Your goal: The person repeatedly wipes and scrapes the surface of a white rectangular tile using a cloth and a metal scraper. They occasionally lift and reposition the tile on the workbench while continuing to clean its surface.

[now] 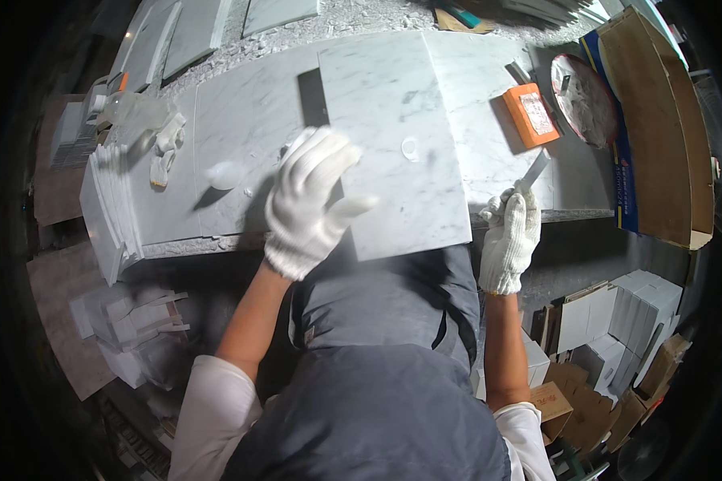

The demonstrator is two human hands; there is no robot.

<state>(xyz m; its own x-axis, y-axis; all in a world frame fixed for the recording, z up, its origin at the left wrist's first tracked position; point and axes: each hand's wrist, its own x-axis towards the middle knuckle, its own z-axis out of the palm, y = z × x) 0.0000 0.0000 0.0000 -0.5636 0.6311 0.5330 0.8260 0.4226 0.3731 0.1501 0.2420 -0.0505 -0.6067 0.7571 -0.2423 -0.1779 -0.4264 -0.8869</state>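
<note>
A white-grey veined marble slab [401,96] lies on the worktop in front of me, its near edge at my lap. A small whitish blob or ring [410,149] shows on its face. My left hand [306,192], in a white knitted glove, hovers at the slab's left edge with fingers spread and nothing in it. My right hand [512,228], gloved likewise, is just right of the slab. Its fingers are closed on a flat grey scraper blade [537,167] that points up and away. The end inside the fist is hidden.
An orange box [531,116], a round plastic-lined bowl [583,100] and a long cardboard box [654,128] stand at the right. On the left are a crumpled glove [167,150], a translucent lump [226,174] and upright tiles [108,200]. White boxes [646,309] are stacked below right.
</note>
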